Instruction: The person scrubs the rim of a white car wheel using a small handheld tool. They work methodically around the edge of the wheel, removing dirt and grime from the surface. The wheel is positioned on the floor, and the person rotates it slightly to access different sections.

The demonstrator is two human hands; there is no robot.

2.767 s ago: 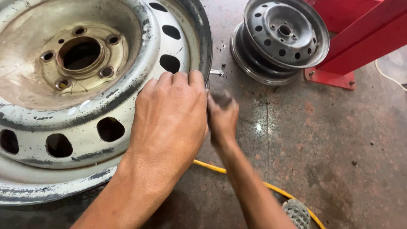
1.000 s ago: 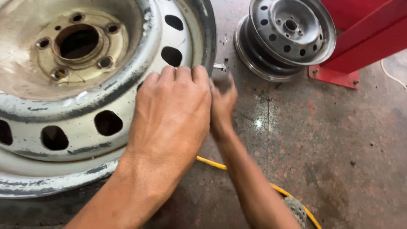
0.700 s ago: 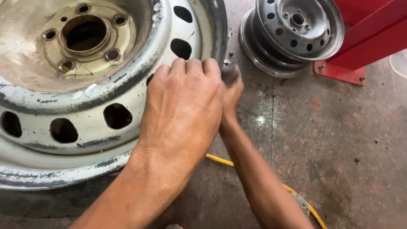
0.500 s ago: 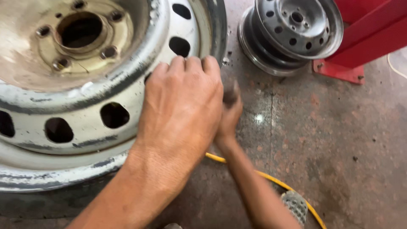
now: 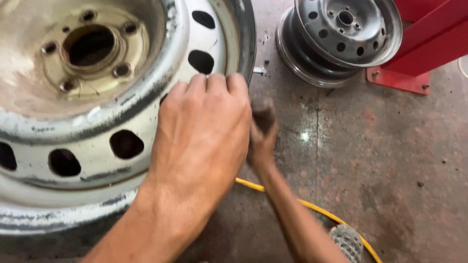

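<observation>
A large worn white steel wheel rim (image 5: 97, 122) lies flat on the floor and fills the left of the view. My left hand (image 5: 202, 136) lies palm down on its right side, fingers straight and together, near an oval vent hole (image 5: 201, 61). My right hand (image 5: 263, 134) is blurred, just off the rim's outer edge and partly hidden behind my left hand. Its fingers are closed around a small dark grey piece (image 5: 263, 114), pressed at the rim's side wall.
A smaller grey steel rim (image 5: 341, 36) leans at the back right against a red metal frame (image 5: 424, 44) bolted to the floor. A yellow hose (image 5: 312, 209) runs under my right forearm across the stained concrete floor (image 5: 390, 160).
My right hand has slid up and then back down along the rim's edge in a rubbing stroke. My left hand has stayed flat on the rim. The camera has shifted slightly.
</observation>
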